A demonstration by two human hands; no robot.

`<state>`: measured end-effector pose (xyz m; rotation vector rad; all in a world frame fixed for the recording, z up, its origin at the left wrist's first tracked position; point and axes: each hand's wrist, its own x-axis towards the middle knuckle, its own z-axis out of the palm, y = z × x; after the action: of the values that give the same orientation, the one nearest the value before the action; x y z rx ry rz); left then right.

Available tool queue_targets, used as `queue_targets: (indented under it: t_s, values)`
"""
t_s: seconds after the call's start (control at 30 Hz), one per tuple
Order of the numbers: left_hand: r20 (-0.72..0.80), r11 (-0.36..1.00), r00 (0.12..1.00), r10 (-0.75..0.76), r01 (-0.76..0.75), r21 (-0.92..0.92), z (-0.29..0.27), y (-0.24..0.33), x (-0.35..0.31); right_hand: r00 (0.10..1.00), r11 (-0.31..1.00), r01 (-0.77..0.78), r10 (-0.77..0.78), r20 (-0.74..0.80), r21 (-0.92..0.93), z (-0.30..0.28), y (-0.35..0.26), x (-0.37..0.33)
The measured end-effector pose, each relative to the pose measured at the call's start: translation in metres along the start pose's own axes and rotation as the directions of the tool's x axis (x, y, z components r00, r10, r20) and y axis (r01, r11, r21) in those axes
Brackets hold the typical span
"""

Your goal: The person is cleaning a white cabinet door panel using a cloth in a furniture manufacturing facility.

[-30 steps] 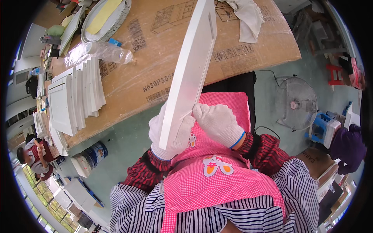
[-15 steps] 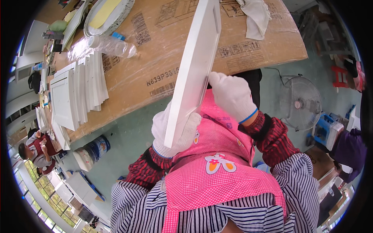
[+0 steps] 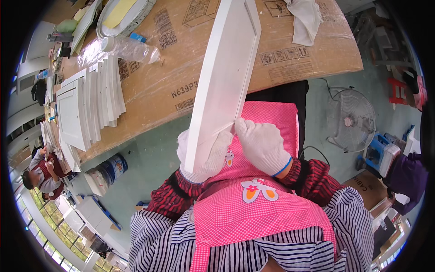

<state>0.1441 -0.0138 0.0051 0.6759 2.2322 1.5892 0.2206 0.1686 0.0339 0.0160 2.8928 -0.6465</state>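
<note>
A white framed panel [image 3: 225, 72], like a small cabinet door, stands tilted on its lower end in front of me and reaches up over the table. My left hand [image 3: 213, 156], in a white knit glove, is closed around its lower part, fingers on the recessed face and the rest partly behind the panel. At the panel's right edge is my right hand [image 3: 265, 146], gloved too, with its fingers curled into a pinch against the frame. Whatever those fingers hold, if anything, is hidden.
A cardboard-covered table [image 3: 149, 97] carries upright white panels [image 3: 93, 102], a clear plastic bottle [image 3: 131, 49], a round tray [image 3: 142, 18] and a white cloth [image 3: 305, 22]. Right of me stands a floor fan [image 3: 350, 120]. A co-worker [image 3: 43, 174] is at far left.
My right hand has slid down the panel's right edge, closer to my body and to my left hand. The panel has shifted slightly, its recessed face showing more.
</note>
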Motion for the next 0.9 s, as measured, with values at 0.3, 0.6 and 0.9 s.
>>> queue_targets:
  t_s: [0.3,0.6,0.9]
  values:
    - [0.141,0.934,0.968,0.207,-0.238,0.265,-0.012,0.048,0.024,0.870,0.427,-0.415,-0.072,0.488,0.804,-0.015,0.057,0.035]
    - [0.111,0.929,0.993,0.045,-0.083,0.360,-0.009,0.079,0.024,0.874,-0.088,-0.421,0.228,0.430,0.903,0.002,0.063,0.019]
    - [0.168,0.863,0.947,0.273,-0.319,0.393,-0.006,0.072,0.032,0.993,0.907,0.017,0.034,-0.114,0.421,0.011,0.043,0.008]
